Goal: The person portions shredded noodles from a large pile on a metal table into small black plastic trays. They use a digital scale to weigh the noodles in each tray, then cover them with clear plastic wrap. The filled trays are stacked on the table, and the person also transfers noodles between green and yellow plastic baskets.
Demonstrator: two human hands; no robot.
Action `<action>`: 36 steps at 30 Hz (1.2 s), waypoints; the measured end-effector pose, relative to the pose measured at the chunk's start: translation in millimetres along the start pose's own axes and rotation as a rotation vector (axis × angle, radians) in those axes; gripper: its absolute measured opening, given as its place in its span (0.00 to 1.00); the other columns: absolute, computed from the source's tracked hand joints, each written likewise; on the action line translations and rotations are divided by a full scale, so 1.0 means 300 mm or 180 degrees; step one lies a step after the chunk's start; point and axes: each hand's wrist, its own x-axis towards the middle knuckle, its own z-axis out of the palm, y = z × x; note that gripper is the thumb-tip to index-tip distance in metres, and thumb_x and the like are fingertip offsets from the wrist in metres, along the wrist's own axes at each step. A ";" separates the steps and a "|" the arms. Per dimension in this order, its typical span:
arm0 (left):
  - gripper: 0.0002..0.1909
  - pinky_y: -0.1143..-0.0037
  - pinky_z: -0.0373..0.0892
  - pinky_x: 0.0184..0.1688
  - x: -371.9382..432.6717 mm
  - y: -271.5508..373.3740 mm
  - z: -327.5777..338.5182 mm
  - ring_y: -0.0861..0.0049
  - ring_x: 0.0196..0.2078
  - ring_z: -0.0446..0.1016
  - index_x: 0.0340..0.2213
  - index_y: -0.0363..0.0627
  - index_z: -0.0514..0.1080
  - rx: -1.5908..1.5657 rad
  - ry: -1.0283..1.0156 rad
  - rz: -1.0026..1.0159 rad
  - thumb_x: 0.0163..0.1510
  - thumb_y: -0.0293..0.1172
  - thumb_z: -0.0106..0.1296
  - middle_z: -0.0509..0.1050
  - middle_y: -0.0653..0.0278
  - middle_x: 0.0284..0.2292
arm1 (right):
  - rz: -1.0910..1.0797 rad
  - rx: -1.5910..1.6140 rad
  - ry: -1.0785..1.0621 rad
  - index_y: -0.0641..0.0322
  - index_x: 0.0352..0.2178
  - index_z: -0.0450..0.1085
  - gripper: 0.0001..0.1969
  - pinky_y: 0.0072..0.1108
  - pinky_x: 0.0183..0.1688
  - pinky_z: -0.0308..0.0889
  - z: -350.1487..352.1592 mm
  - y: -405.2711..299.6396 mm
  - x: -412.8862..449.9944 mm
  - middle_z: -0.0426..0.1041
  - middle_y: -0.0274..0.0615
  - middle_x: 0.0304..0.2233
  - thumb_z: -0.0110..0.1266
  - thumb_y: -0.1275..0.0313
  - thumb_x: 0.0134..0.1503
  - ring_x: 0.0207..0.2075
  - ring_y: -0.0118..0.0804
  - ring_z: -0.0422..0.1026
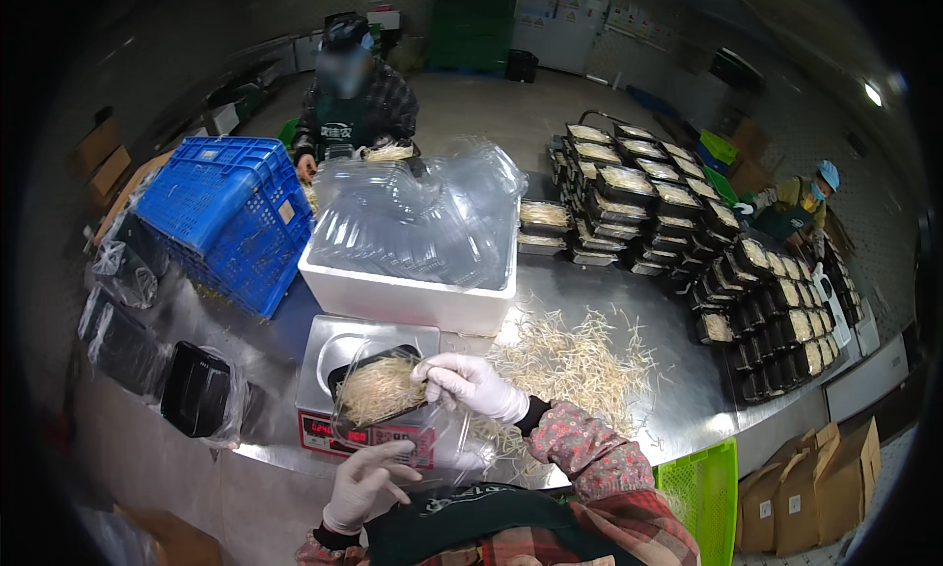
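Observation:
On a digital weighing scale [318, 360] rests a black plastic tray of bean sprouts [379, 391], with a clear plastic lid [346, 427] over or against it. My right hand [471, 383], in a white glove, has its fingertips at the tray's right side, by the lid's edge; its exact grip is unclear. My left hand [368, 485], also gloved, has its fingers spread just below the scale's lit display. Loose bean sprouts [575, 367] lie on the steel table to the right. Behind the scale stands a white foam box [412, 308] heaped with clear plastic lids [412, 220].
A blue crate [228, 220] and wrapped black trays [195, 389] are at left. Filled trays [626, 179] stand stacked at right, more [788, 301] beyond. A green crate [696, 492] sits below the table edge. One co-worker [353, 102] is opposite, another [799, 205] far right.

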 end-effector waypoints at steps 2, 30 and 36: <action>0.19 0.75 0.75 0.40 -0.015 -0.015 0.032 0.67 0.46 0.73 0.50 0.34 0.62 0.0296 -0.0168 -0.0333 0.55 0.19 0.46 0.68 0.52 0.50 | 0.0060 0.0197 0.0368 0.63 0.40 0.69 0.10 0.11 0.21 0.62 -0.003 -0.029 0.001 0.71 0.32 0.22 0.43 0.70 0.63 0.19 0.19 0.66; 0.16 0.83 0.68 0.35 0.015 -0.053 -0.110 0.84 0.33 0.72 0.44 0.42 0.71 0.2130 0.0807 0.0243 0.53 0.19 0.48 0.75 0.63 0.33 | 0.0616 -0.0003 -0.0031 0.62 0.50 0.67 0.17 0.11 0.31 0.61 -0.124 0.159 -0.096 0.72 0.29 0.30 0.50 0.68 0.60 0.26 0.18 0.65; 0.17 0.80 0.69 0.33 0.041 -0.052 -0.124 0.81 0.29 0.73 0.44 0.46 0.72 0.2698 0.0183 0.0213 0.51 0.21 0.50 0.74 0.65 0.30 | -0.0782 -0.2692 0.0539 0.53 0.49 0.69 0.18 0.26 0.51 0.62 -0.092 0.287 -0.051 0.66 0.46 0.48 0.54 0.69 0.54 0.49 0.41 0.65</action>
